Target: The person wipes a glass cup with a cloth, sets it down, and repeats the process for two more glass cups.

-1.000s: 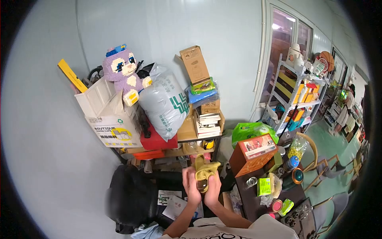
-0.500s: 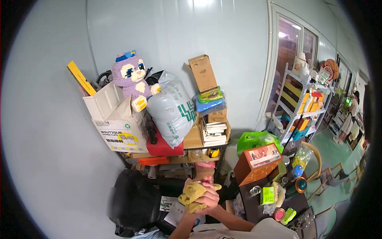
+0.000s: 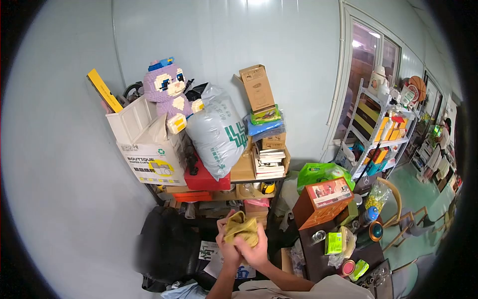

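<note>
Largest item noted: the pale wall, behind the wooden shelf at centre-left. The metal rack stands at the far right, loaded with boxes and bottles. The dark tabletop lies at the near right, and a black chair at the near left. On the shelf, left to right: a white carton marked "BOUTIQUE", a stuffed grey plastic bag resting on a red box, and a stack of books. A purple brick-built figure sits upright above the carton, just left of the bag. On the tabletop, a brown box occupies the far left part, with a clear glass and a green packet nearer. The yellow cloth is off every surface, bunched between the hands at the near centre, left of the tabletop. Left hand: grip closed on the cloth's right side, thumb pressed against it. Right hand: grip closed round its left side. Whether the folds enclose any object cannot be told. Printed sheets lie left of the tabletop, near the forearms
</note>
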### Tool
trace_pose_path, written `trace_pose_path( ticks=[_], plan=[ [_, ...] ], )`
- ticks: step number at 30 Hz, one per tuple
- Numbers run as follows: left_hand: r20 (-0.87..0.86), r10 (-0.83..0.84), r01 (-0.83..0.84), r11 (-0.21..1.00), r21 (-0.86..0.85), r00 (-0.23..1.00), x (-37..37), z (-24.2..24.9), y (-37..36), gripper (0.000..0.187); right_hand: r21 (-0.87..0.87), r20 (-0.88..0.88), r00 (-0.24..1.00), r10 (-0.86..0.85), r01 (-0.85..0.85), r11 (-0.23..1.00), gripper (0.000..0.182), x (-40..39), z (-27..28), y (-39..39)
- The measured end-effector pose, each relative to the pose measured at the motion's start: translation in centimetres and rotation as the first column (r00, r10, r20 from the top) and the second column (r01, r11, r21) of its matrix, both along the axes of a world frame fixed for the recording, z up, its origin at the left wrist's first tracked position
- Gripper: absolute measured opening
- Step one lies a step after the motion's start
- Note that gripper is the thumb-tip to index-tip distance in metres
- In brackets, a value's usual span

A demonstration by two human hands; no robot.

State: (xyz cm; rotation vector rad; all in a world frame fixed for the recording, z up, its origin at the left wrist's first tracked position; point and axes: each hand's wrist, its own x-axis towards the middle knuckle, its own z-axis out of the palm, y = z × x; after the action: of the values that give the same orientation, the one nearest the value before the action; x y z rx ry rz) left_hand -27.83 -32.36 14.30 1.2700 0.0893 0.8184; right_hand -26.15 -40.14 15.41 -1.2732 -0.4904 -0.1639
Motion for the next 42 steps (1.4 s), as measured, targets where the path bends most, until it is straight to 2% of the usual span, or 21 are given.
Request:
trace_pose_path(
  ticks=[1, 3, 5, 9, 10, 13, 15, 17, 19, 21, 22, 26, 28, 29, 31, 35, 37, 38, 39, 41, 42],
  plan=[
    [-0.016, -0.115, 0.109, 0.97, -0.216, 0.993, -0.2, 0.1, -0.4, 0.023, -0.158, 0.261, 0.96, -0.103, 0.148, 0.976, 0.036, 0.0, 0.3, 0.0],
    [-0.008, -0.171, 0.156, 0.917, -0.366, 0.985, -0.2, -2.2, -0.8, 0.026, -0.167, 0.322, 0.939, -0.118, 0.179, 0.97, 0.04, 0.6, 0.4, 0.1],
    [0.109, -0.182, 0.207, 0.706, -0.678, 0.977, -0.4, -3.0, -1.2, 0.025, -0.173, 0.377, 0.915, -0.146, 0.225, 0.959, 0.034, 1.5, -1.2, -0.2],
    [-0.084, -0.339, 0.166, 0.644, -0.747, 0.937, -1.5, -2.4, -1.9, 0.025, -0.07, 0.462, 0.859, -0.22, 0.283, 0.957, 0.029, 2.9, -1.9, -0.8],
    [-0.072, -0.319, 0.189, 0.713, -0.675, 0.945, -1.4, -2.7, -1.8, 0.032, -0.06, 0.493, 0.841, -0.225, 0.29, 0.955, 0.027, 2.9, -1.6, -0.9],
    [-0.041, -0.215, 0.116, 0.668, -0.735, 0.976, -1.6, 0.1, -3.0, 0.042, -0.139, 0.535, 0.764, -0.362, 0.502, 0.854, 0.023, 2.2, -2.3, -1.1],
    [-0.006, -0.237, 0.157, 0.663, -0.732, 0.971, -1.5, -1.8, -2.8, 0.048, -0.181, 0.428, 0.803, -0.415, 0.526, 0.831, 0.022, 1.3, -2.7, -0.8],
    [0.291, -0.205, 0.347, 0.703, -0.621, 0.935, -0.6, -5.7, -2.1, 0.051, -0.199, 0.581, 0.777, -0.242, 0.425, 0.883, 0.021, 0.7, -1.2, -0.9],
    [0.145, -0.278, 0.309, 0.757, -0.575, 0.95, -2.3, -4.0, -2.7, 0.047, -0.192, 0.6, 0.774, -0.203, 0.385, 0.903, 0.028, 0.8, -1.7, -1.4],
    [-0.105, -0.11, 0.098, 0.989, -0.109, 0.988, -3.1, -4.2, -3.4, 0.044, -0.154, 0.66, 0.739, -0.135, 0.308, 0.939, 0.032, 1.3, -1.2, -2.2],
    [0.08, -0.239, 0.25, 0.866, -0.432, 0.968, -3.3, -2.9, -3.9, 0.036, -0.18, 0.667, 0.737, -0.106, 0.297, 0.938, 0.031, 1.5, 0.0, -2.8],
    [-0.055, -0.203, 0.185, 0.955, -0.234, 0.978, -3.3, -2.1, -3.5, 0.027, -0.146, 0.436, 0.884, -0.17, 0.256, 0.956, 0.025, 0.8, -0.7, -2.8],
    [-0.04, -0.181, 0.165, 0.952, -0.259, 0.983, -3.1, -1.8, -3.5, 0.025, -0.098, 0.191, 0.97, -0.152, 0.173, 0.98, 0.023, 0.2, -1.0, -2.6],
    [-0.028, -0.161, 0.147, 0.948, -0.282, 0.987, -3.1, -1.7, -3.5, 0.024, -0.096, 0.19, 0.97, -0.154, 0.175, 0.98, 0.023, 0.1, -0.9, -2.4],
    [-0.035, -0.142, 0.122, 0.935, -0.333, 0.989, -2.9, -0.8, -3.8, 0.025, 0.152, -0.015, 0.993, -0.116, 0.117, 0.981, 0.022, -0.3, -0.8, -2.1],
    [0.03, -0.125, 0.125, 0.885, -0.448, 0.992, -2.6, -0.8, -4.2, 0.031, 0.426, -0.314, 0.948, 0.055, 0.088, 0.901, 0.021, 0.3, -0.5, -1.5],
    [-0.011, -0.089, 0.074, 0.879, -0.471, 0.996, -2.2, 1.0, -4.5, 0.031, 0.281, -0.276, 0.96, -0.05, 0.13, 0.951, 0.027, -0.8, -1.5, -1.1],
    [-0.05, -0.059, 0.028, 0.872, -0.488, 0.997, -2.2, 1.5, -4.7, 0.035, 0.198, -0.135, 0.988, -0.07, 0.096, 0.975, 0.042, -1.6, -1.6, -1.1],
    [-0.053, -0.074, 0.038, 0.871, -0.49, 0.996, -1.9, -1.7, -4.2, 0.035, 0.021, 0.07, 0.996, -0.062, 0.061, 0.998, 0.05, -1.3, -2.1, -1.5],
    [0.218, -0.176, 0.274, 0.752, -0.599, 0.96, -1.1, -11.8, -3.2, 0.054, -0.214, 0.446, 0.884, -0.143, 0.26, 0.941, 0.051, -1.2, -0.5, -2.4],
    [0.227, -0.267, 0.351, 0.719, -0.6, 0.937, -1.3, -11.5, -3.0, 0.054, -0.268, 0.497, 0.865, -0.068, 0.228, 0.936, 0.049, -1.0, -0.4, -2.9]
  ],
)
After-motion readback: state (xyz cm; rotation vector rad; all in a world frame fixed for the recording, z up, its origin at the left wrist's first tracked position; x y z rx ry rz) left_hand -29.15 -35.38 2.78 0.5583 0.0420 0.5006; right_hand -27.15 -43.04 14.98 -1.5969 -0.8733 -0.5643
